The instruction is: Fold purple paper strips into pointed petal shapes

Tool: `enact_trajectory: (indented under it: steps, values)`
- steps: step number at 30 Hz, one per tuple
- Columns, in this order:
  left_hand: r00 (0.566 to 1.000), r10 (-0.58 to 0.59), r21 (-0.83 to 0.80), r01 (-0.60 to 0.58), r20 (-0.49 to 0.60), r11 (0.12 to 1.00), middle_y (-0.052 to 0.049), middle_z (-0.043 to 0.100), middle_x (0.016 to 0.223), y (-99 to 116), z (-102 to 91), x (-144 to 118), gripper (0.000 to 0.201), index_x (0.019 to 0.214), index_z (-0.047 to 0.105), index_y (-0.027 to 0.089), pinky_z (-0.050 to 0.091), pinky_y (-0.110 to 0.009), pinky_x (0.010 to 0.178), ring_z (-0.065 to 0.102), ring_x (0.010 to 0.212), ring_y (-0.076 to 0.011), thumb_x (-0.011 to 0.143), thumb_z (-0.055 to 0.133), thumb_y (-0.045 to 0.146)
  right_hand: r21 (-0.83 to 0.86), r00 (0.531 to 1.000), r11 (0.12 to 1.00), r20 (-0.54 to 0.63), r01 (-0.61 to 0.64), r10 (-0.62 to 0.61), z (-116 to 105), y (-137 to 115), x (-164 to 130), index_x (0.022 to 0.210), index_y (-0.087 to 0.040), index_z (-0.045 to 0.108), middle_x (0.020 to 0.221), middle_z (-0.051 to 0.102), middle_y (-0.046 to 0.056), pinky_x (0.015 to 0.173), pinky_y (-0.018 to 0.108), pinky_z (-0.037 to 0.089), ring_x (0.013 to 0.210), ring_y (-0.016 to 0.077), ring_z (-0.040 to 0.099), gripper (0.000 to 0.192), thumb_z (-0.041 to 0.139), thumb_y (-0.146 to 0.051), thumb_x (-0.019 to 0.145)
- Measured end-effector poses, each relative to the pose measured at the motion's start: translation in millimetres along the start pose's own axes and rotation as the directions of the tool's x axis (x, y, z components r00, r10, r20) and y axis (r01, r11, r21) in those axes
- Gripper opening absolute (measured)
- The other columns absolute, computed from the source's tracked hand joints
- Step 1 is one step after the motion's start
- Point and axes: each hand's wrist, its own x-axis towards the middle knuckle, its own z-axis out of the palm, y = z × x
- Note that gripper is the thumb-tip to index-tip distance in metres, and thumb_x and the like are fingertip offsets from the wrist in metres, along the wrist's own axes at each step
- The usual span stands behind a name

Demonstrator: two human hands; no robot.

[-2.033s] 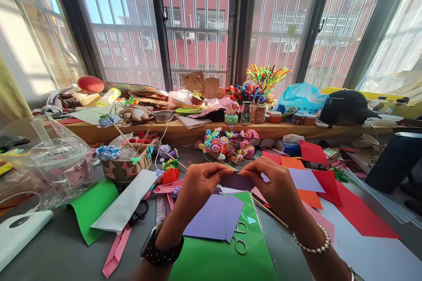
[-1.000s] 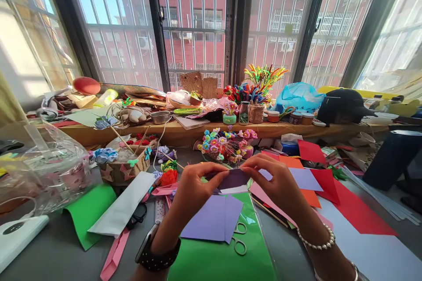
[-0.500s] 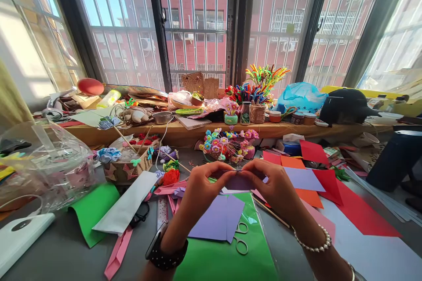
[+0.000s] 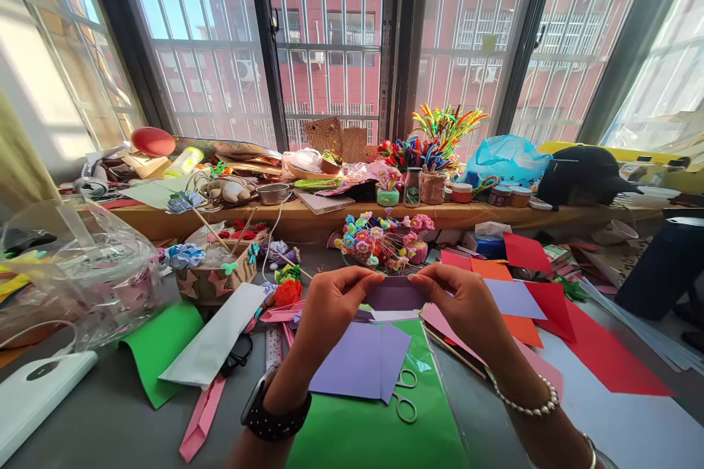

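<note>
Purple paper strip (image 4: 394, 294) lies lengthwise left-to-right, pinched at its ends by left hand (image 4: 330, 304) and right hand (image 4: 467, 304) fingers.

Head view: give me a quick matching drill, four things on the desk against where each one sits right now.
Things:
1. purple strip
2. scissors
3. ruler
4. red ball

Places:
A. on the window ledge, far left
B. between both hands' fingertips
C. on the green sheet, beside the purple sheet
D. flat on the desk, left of the left hand

Pairs: 1-B, 2-C, 3-D, 4-A
</note>
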Motion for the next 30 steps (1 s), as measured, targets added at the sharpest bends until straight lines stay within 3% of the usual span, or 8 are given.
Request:
enact_trajectory:
  steps: [5,12,16,20,24,28,30]
  values:
    - [1.000,0.002,0.007,-0.002,0.008,1.000,0.000,0.068,0.067,-0.7,-1.5,0.4,0.017,0.068,0.068,0.016,0.044,-0.019,0.058,0.060,0.065,-0.0148,0.071,0.056,0.028,0.015,0.999,0.999,0.024,-0.031,0.031,-1.8,0.2,-0.3,0.063,-0.017,0.060,0.052,0.057,-0.001,0.042,0.020,0.036,0.048,0.0116,0.050,0.024,0.050,-0.033,0.078]
    - [0.992,-0.006,0.019,0.004,0.127,1.000,-0.001,0.068,0.069,2.0,-1.4,-1.2,0.013,0.068,0.067,0.016,0.044,-0.018,0.056,0.060,0.064,-0.0136,0.068,0.060,0.027,-0.002,1.000,1.000,0.014,-0.006,0.006,-2.8,-1.6,-0.8,0.063,-0.017,0.063,0.054,0.059,-0.001,0.047,0.020,0.037,0.051,0.0119,0.051,0.020,0.055,-0.031,0.075]
    - [0.991,-0.031,0.080,0.021,0.132,0.997,-0.001,0.068,0.065,1.2,-3.6,0.0,0.017,0.067,0.068,0.016,0.043,-0.019,0.055,0.059,0.063,-0.0144,0.069,0.058,0.030,0.080,0.998,0.995,-0.006,-0.064,0.064,-1.3,1.4,-0.3,0.060,-0.016,0.061,0.051,0.057,-0.002,0.044,0.020,0.035,0.048,0.0107,0.048,0.022,0.059,-0.035,0.071]
    - [0.974,-0.057,0.071,0.043,0.217,0.997,-0.002,0.069,0.070,-2.6,-8.2,2.7,0.020,0.070,0.068,0.016,0.043,-0.020,0.057,0.060,0.066,-0.0157,0.071,0.055,0.030,0.143,0.996,0.986,0.009,-0.086,0.085,0.5,6.6,1.4,0.064,-0.016,0.061,0.054,0.055,-0.001,0.045,0.020,0.035,0.050,0.0106,0.047,0.027,0.053,-0.039,0.075]
    - [0.947,-0.103,0.084,0.081,0.305,0.993,-0.003,0.068,0.071,-6.4,-7.6,2.0,0.022,0.073,0.068,0.014,0.042,-0.020,0.057,0.059,0.067,-0.0164,0.072,0.054,0.031,0.057,0.999,0.998,0.028,-0.021,0.019,-0.9,6.5,1.9,0.063,-0.016,0.059,0.053,0.053,-0.002,0.047,0.021,0.035,0.050,0.0107,0.046,0.026,0.050,-0.035,0.078]
    - [0.896,-0.111,0.069,0.089,0.430,0.994,-0.003,0.067,0.070,-7.2,-0.1,-0.3,0.019,0.073,0.069,0.014,0.041,-0.020,0.057,0.058,0.067,-0.0160,0.070,0.055,0.028,-0.051,0.982,0.994,0.166,0.101,-0.091,-2.0,2.0,0.2,0.059,-0.017,0.060,0.057,0.057,0.000,0.054,0.023,0.038,0.055,0.0121,0.049,0.023,0.052,-0.029,0.077]
    - [0.904,-0.073,0.067,0.050,0.420,0.997,-0.003,0.065,0.068,-7.4,3.1,0.1,0.019,0.070,0.070,0.015,0.040,-0.020,0.057,0.056,0.067,-0.0155,0.069,0.057,0.029,-0.023,0.981,0.996,0.177,0.086,-0.081,-0.5,0.6,-0.3,0.061,-0.018,0.060,0.059,0.058,0.000,0.055,0.024,0.039,0.057,0.0129,0.051,0.021,0.054,-0.030,0.077]
